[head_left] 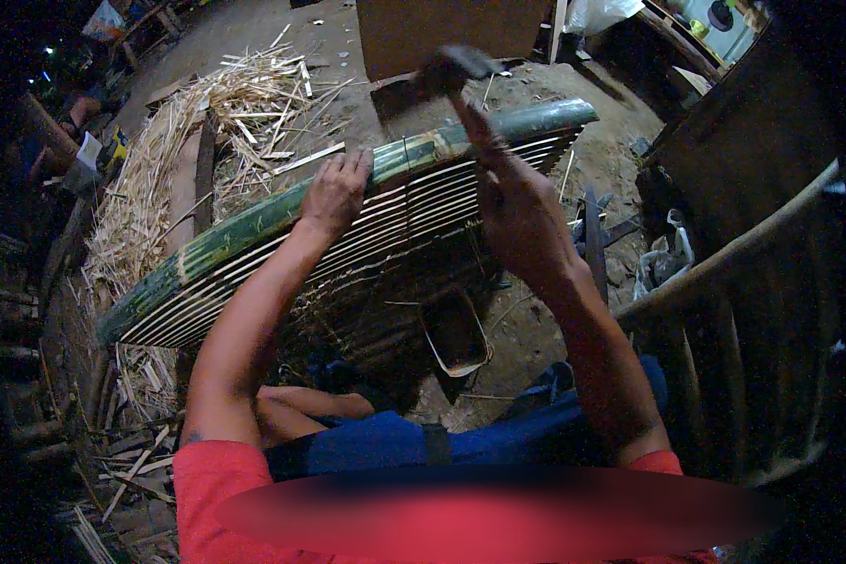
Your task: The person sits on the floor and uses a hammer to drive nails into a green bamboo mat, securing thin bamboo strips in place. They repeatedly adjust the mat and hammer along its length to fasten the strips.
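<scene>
We see green bamboo pole (254,221) lying diagonally across dirt floor, its near side split into many parallel pale strips (385,226). Heap of bamboo shavings (160,150) behind it at left. Dark rectangular tray (454,331) on ground below pole; contents too dark to tell. Our left hand (334,193) rests flat on pole top, fingers curled over edge. Our right hand (517,221) clenched round handle of hammer (456,70), head raised above pole
</scene>
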`<state>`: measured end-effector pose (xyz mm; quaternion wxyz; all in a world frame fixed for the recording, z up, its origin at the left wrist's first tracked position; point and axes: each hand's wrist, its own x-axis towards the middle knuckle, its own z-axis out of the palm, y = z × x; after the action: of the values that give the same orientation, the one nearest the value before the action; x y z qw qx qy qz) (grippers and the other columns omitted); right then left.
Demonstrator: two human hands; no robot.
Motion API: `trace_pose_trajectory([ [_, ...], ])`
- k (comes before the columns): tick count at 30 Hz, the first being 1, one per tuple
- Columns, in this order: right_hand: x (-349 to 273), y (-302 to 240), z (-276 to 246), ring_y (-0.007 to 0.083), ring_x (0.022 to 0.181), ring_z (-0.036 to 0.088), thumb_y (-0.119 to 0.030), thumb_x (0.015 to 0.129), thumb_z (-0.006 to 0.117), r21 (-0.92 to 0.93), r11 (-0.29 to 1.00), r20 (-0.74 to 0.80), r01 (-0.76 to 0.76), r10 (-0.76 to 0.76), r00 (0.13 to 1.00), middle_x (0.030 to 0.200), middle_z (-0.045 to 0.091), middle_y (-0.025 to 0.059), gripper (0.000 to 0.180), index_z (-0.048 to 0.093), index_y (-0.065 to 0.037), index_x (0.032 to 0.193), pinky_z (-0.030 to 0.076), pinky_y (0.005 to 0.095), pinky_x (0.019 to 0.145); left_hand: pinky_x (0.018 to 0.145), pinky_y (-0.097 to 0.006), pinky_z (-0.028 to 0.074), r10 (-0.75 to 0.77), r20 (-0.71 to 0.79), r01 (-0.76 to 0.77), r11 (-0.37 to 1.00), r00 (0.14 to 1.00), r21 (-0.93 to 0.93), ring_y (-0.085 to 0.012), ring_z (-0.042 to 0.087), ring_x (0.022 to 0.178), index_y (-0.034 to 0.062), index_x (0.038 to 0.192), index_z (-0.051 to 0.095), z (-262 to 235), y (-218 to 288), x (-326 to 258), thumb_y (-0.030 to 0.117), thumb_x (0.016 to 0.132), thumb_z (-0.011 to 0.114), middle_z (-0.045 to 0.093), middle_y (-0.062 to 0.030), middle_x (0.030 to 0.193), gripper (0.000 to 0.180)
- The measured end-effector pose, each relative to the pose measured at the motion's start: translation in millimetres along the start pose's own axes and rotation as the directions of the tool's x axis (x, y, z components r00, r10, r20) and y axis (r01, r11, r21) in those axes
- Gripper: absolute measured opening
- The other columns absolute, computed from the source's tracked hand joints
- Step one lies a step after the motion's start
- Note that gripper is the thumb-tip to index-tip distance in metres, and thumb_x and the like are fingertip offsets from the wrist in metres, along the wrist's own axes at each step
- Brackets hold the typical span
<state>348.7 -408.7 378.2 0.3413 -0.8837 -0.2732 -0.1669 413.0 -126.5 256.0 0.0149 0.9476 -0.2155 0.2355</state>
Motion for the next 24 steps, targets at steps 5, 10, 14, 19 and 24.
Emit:
trace_pose_trajectory([
  [5,7.5,-42.8,-46.8,0.0387,0.088,0.066,0.0,0.094,0.048,0.113,0.983,0.067,0.142,-0.15,0.986,0.1,0.066,0.024,0.072,0.024,-0.024,0.156,0.051,0.0452,0.072,0.097,-0.046,0.05,0.034,-0.068,-0.031,0.998,0.997,0.046,-0.0379,0.061,0.112,0.0023,0.135,0.051,-1.0,3.0,-1.9,0.006,0.088,0.047,0.06,-0.0202,0.13,0.047],
  [10,18.3,-25.4,13.5,0.042,0.073,0.06,0.0,0.09,0.049,-0.17,0.969,0.301,-0.182,0.227,0.926,0.082,0.06,0.024,0.076,0.022,-0.023,0.157,0.047,0.0487,0.067,0.099,-0.044,0.05,-0.002,0.025,0.001,0.998,1.0,0.055,-0.0373,0.056,0.12,0.0016,0.13,0.053,-2.9,6.2,-4.9,0.008,0.087,0.05,0.057,-0.0155,0.134,0.043],
  [14,5.1,1.7,25.6,0.0432,0.07,0.058,0.001,0.091,0.049,-0.031,0.996,-0.114,0.078,-0.081,0.99,0.089,0.061,0.0249,0.075,0.023,-0.022,0.157,0.047,0.0482,0.065,0.101,-0.044,0.049,-0.017,0.009,0.017,0.999,1.0,0.037,-0.0406,0.057,0.119,0.0024,0.133,0.052,3.2,3.0,-3.4,0.008,0.088,0.049,0.057,-0.0159,0.136,0.046],
  [19,10.9,-9.8,18.3,0.0423,0.067,0.057,-0.001,0.093,0.049,-0.046,0.999,-0.079,-0.009,0.006,0.997,0.094,0.063,0.0262,0.073,0.022,-0.024,0.157,0.047,0.0488,0.06,0.098,-0.044,0.05,-0.002,-0.035,0.004,0.999,0.999,0.047,-0.0385,0.06,0.115,0.0035,0.133,0.053,7.6,-2.2,-1.9,0.009,0.089,0.049,0.057,-0.0152,0.136,0.045],
  [24,17.7,-11.8,8.8,0.037,0.074,0.062,-0.002,0.093,0.048,-0.123,0.991,0.113,-0.057,0.071,0.991,0.099,0.065,0.025,0.073,0.021,-0.024,0.157,0.05,0.0465,0.068,0.097,-0.044,0.051,-0.006,0.004,0.006,1.0,1.0,0.011,-0.0382,0.062,0.111,0.0058,0.136,0.051,6.6,-5.6,0.5,0.008,0.084,0.05,0.057,-0.018,0.136,0.053],
])
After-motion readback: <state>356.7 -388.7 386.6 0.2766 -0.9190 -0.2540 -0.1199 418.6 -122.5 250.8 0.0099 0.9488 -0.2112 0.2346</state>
